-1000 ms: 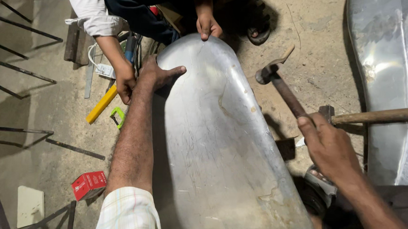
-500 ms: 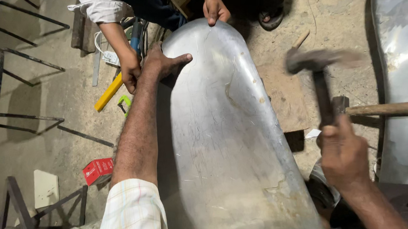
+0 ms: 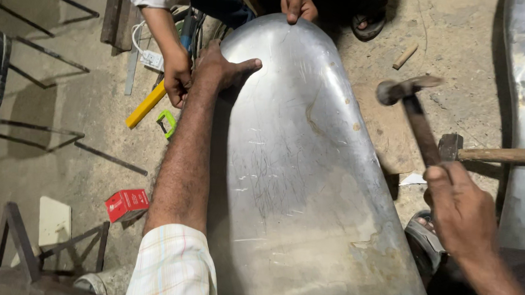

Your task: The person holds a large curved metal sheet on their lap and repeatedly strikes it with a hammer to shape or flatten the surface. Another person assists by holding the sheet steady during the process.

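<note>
panel (image 3: 310, 168): curved already, scratched and dented (more hammering likely)
left hand (image 3: 222, 69): flat, steadying the edge
right hand (image 3: 462, 208): clenched on raised hammer (image 3: 407, 108)

Bare concrete floor (image 3: 61, 153), dusty. Curved metal sheet (image 3: 310, 168) rests on it, centre frame. Left of sheet: yellow bar (image 3: 145, 105), small green clamp (image 3: 167, 123), red box (image 3: 126, 204), white power strip (image 3: 151, 59), pale flat tile (image 3: 54, 220). Right: short wooden peg (image 3: 405, 56), white paper scrap (image 3: 413, 180).

Co-worker's hands (image 3: 300, 4) crowd the metal sheet's (image 3: 308, 187) far end.
</note>
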